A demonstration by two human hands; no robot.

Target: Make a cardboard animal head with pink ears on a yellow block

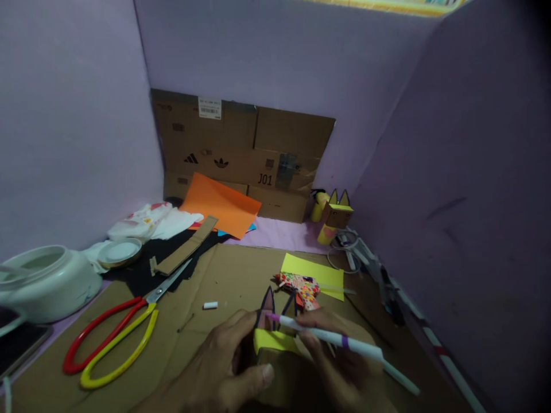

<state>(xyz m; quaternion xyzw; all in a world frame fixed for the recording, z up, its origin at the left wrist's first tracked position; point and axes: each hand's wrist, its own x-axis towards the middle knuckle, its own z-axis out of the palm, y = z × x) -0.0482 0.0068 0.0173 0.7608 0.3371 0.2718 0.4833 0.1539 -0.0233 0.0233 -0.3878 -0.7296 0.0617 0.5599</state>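
My left hand (217,361) grips the left side of a small cardboard box (279,373) with a yellow top strip and two pointed, dark-edged ears. Between the fingers of my right hand (340,364) is a white marker (321,332) with a purple band, its purple tip against the left ear (267,307), which looks pinkish inside. Just beyond the box lies a floral-patterned glue gun (301,285), partly hidden by my right hand. A small white cap (210,306) rests on the cardboard to the left. A pale stick (400,377) shows beyond my right hand.
Red-and-yellow-handled scissors (148,301) lie at left, near a white pot (51,281) and a round lid (119,252). Behind are a cardboard strip (187,246), orange paper (221,206) and yellow paper (297,265). An eared cardboard figure (338,216) stands back right. Walls enclose both sides.
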